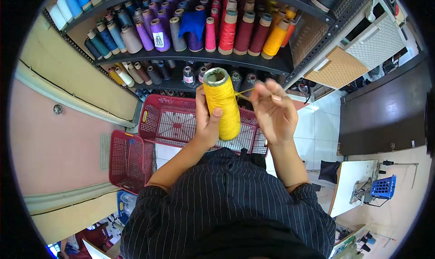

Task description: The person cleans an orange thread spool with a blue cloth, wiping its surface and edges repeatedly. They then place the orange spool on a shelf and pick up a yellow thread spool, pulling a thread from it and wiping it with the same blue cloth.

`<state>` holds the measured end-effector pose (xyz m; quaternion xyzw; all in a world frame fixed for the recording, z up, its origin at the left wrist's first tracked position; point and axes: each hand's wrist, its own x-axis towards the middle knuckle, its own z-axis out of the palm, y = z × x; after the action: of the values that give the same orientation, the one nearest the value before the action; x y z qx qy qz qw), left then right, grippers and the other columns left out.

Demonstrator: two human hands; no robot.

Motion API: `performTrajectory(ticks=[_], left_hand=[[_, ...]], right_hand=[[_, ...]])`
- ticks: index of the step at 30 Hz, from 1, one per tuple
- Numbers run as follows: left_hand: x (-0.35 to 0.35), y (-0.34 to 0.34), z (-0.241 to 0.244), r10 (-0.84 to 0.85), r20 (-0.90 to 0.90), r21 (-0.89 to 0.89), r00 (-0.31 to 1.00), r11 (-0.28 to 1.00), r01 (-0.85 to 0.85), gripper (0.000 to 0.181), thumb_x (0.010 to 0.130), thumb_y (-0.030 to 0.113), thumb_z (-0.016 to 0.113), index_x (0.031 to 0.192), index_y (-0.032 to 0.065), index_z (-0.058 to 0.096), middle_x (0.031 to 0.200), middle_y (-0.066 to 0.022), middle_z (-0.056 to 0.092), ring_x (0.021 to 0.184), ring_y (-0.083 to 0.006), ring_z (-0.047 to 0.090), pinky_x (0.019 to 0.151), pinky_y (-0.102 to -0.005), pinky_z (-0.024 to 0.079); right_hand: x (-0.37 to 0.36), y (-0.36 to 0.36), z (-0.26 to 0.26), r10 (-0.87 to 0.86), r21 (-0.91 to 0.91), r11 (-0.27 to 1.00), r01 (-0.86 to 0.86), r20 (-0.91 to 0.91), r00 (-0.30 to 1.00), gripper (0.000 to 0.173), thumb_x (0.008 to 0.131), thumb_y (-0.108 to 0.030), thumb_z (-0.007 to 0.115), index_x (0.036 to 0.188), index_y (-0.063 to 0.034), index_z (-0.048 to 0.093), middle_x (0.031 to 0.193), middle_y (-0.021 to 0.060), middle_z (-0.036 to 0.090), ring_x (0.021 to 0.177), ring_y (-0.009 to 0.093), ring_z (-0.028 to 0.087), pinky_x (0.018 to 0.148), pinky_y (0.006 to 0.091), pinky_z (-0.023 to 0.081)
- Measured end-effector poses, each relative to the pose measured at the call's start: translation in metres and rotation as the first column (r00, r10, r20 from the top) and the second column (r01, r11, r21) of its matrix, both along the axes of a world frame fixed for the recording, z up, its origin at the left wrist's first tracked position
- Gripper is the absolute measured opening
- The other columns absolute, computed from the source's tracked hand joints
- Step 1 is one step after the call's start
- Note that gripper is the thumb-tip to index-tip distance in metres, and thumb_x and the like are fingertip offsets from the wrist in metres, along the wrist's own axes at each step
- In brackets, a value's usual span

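Observation:
My left hand (208, 123) grips a cone of yellow thread (222, 106) from its left side, thumb across the front. The cone tilts slightly, and its hollow cardboard top faces up toward me. From the upper right of the cone a loose end of yellow thread (243, 91) runs to my right hand (275, 113). Thumb and fingertips of that hand are bunched around the thread, slightly blurred, with the palm turned toward me. Both hands are raised in front of my torso, above a red plastic basket (146, 118).
Before me stands a black metal shelf (190, 56) with rows of thread cones, including purple cones (159, 34) and red cones (228, 33). A blue cloth (193, 22) drapes over some. Another red basket (131, 160) is at left. A sewing machine table (353, 180) stands at right.

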<state>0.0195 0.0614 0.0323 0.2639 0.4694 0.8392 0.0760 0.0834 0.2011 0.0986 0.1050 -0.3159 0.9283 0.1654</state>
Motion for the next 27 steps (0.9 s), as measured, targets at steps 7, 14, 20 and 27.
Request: performTrajectory(ticks=[7,14,20,27], left_hand=[[-0.007,-0.003,-0.006,0.142,-0.372,-0.187,0.917,0.957,-0.224,0.076,0.084,0.052,0.064,0.127,-0.0023,0.033,0.124,-0.0162,0.034,0.113,-0.0246,0.043,0.097,-0.0404,0.038],[-0.008,-0.014,0.022,-0.002,-0.623,-0.396,0.782,0.863,-0.313,0.072,0.082,0.042,0.069,0.127,-0.0032,0.035,0.124,-0.0205,0.038,0.117,-0.0345,0.041,0.1,-0.0449,0.035],[0.01,-0.025,0.025,-0.359,-0.298,-0.67,0.884,0.738,0.074,0.074,0.083,0.037,0.069,0.131,-0.0025,0.03,0.126,-0.0238,0.042,0.123,-0.0367,0.044,0.103,-0.0429,0.035],[-0.016,-0.043,-0.01,-0.399,-0.412,-0.594,0.819,0.799,0.091,0.063,0.087,0.055,0.056,0.117,0.0003,0.048,0.118,-0.0204,0.049,0.116,-0.0347,0.05,0.096,-0.0423,0.04]], right_hand=[[0.006,-0.006,0.014,-0.392,0.578,0.747,0.329,-0.016,0.92,0.035,0.091,-0.006,0.06,0.123,0.0052,0.057,0.123,0.0227,0.059,0.101,0.021,0.064,0.093,0.0388,0.049],[0.008,0.004,0.032,-0.418,0.882,0.348,0.317,-0.157,0.895,0.053,0.076,-0.012,0.075,0.127,-0.0044,0.06,0.122,0.009,0.063,0.112,0.019,0.05,0.099,0.032,0.037],[0.02,0.028,0.036,-0.223,0.918,0.387,-0.084,0.181,0.958,0.04,0.081,-0.01,0.071,0.119,-0.003,0.065,0.112,0.0127,0.064,0.108,0.02,0.057,0.097,0.033,0.043],[0.027,0.026,-0.009,-0.078,0.71,0.625,-0.324,0.47,0.879,0.036,0.082,-0.007,0.072,0.116,0.0032,0.065,0.106,0.0113,0.067,0.096,0.015,0.063,0.083,0.0285,0.052]])
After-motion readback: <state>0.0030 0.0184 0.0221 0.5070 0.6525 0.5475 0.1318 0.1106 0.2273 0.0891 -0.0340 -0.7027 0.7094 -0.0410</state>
